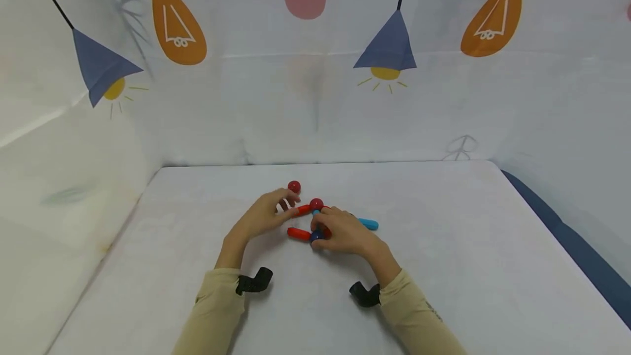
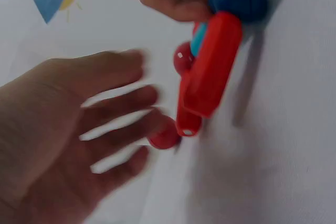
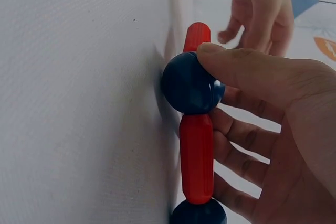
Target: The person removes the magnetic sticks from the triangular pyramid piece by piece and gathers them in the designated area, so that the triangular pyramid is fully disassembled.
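Note:
My right hand [image 1: 345, 233] pinches a dark blue ball [image 3: 186, 83] between thumb and fingers. A red rod [image 2: 214, 64] sticks out from that ball on the left. Another red rod [image 3: 197, 158] joins it to a second dark blue ball [image 3: 199, 213] under my palm. Just behind, a red ball [image 1: 316, 204] has a red rod [image 1: 304, 210] on its left and a light blue piece beside it, partly hidden. My left hand [image 1: 266, 213] hovers left of these with loosely bent, blurred fingers, holding nothing. A separate red ball [image 1: 294, 185] lies past its fingertips.
A light blue rod [image 1: 368, 224] shows to the right of my right hand. The white table [image 1: 434, 267] meets a white sheet wall [image 1: 276, 114] printed with lamps and bulbs. A dark blue edge [image 1: 567, 234] runs along the right side.

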The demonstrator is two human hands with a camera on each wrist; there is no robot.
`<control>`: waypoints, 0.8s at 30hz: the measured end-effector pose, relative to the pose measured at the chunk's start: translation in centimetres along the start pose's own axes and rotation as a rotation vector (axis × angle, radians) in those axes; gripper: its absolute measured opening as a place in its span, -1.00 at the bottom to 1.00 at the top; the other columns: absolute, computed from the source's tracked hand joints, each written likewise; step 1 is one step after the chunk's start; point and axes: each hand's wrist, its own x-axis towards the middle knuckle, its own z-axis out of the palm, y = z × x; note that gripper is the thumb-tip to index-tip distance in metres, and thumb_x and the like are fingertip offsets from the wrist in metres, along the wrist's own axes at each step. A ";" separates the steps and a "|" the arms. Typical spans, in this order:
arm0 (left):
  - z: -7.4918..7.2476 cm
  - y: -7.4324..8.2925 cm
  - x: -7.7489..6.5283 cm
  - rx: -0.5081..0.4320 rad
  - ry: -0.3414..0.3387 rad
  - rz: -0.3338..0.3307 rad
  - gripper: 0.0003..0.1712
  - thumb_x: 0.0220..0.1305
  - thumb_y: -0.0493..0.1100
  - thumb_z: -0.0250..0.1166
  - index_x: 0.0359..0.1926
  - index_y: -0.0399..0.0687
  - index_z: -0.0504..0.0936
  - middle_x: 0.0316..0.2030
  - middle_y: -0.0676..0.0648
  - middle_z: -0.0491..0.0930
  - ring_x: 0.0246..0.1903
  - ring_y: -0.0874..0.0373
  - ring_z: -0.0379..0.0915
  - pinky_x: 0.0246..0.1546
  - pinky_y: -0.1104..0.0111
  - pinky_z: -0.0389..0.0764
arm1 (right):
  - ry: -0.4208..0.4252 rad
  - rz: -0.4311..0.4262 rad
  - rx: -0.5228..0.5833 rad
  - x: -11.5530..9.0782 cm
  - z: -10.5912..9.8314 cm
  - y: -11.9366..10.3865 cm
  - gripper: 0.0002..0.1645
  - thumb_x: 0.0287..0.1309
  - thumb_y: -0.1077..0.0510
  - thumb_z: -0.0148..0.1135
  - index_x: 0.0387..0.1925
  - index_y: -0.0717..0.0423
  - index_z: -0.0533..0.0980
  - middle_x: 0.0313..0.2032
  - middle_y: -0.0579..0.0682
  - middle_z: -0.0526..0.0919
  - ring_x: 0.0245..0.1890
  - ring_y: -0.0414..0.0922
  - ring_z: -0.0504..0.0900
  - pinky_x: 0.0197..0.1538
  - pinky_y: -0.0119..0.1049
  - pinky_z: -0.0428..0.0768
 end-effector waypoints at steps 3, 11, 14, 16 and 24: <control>0.5 0.9 -0.8 -0.036 -0.193 0.015 -0.71 0.20 -0.07 0.32 -0.06 0.01 0.56 -0.21 0.11 0.58 -0.19 0.21 0.47 -0.16 0.35 0.52 | 0.000 -0.007 0.014 -0.1 0.0 0.0 -0.63 0.00 -0.08 0.39 -0.17 -0.07 0.52 -0.33 -0.13 0.47 -0.27 -0.23 0.38 -0.24 -0.33 0.40; 1.4 1.1 -1.1 -0.021 -0.269 0.051 -0.80 0.13 -0.16 0.37 -0.19 0.02 0.61 -0.26 0.12 0.61 -0.25 0.21 0.45 -0.14 0.35 0.50 | 0.011 -0.008 0.015 -0.2 0.0 -0.1 -0.65 0.01 -0.07 0.39 -0.19 -0.07 0.52 -0.33 -0.16 0.47 -0.27 -0.24 0.38 -0.23 -0.35 0.41; 1.3 0.9 -1.0 -0.030 -0.281 0.049 -0.84 0.14 -0.15 0.36 -0.22 0.06 0.63 -0.30 0.16 0.60 -0.29 0.25 0.44 -0.19 0.40 0.49 | 0.010 -0.015 0.021 -0.2 -0.1 0.0 -0.65 0.01 -0.07 0.39 -0.18 -0.06 0.52 -0.33 -0.15 0.47 -0.28 -0.24 0.37 -0.24 -0.37 0.40; 1.2 0.9 -1.0 -0.023 -0.283 0.056 -0.86 0.14 -0.14 0.36 -0.23 0.09 0.63 -0.31 0.18 0.60 -0.30 0.27 0.43 -0.20 0.43 0.48 | 0.008 -0.026 0.027 -0.2 -0.1 0.0 -0.64 0.01 -0.07 0.39 -0.18 -0.05 0.52 -0.33 -0.14 0.48 -0.28 -0.24 0.38 -0.24 -0.37 0.40; 0.0 -0.1 -1.3 0.055 -0.253 0.031 -0.87 0.12 -0.14 0.38 -0.26 0.13 0.66 -0.33 0.20 0.58 -0.28 0.26 0.41 -0.14 0.36 0.46 | -0.034 -0.013 0.004 -0.3 -0.3 0.0 -0.65 0.02 -0.08 0.38 -0.17 -0.08 0.51 -0.30 -0.16 0.48 -0.25 -0.24 0.39 -0.19 -0.36 0.43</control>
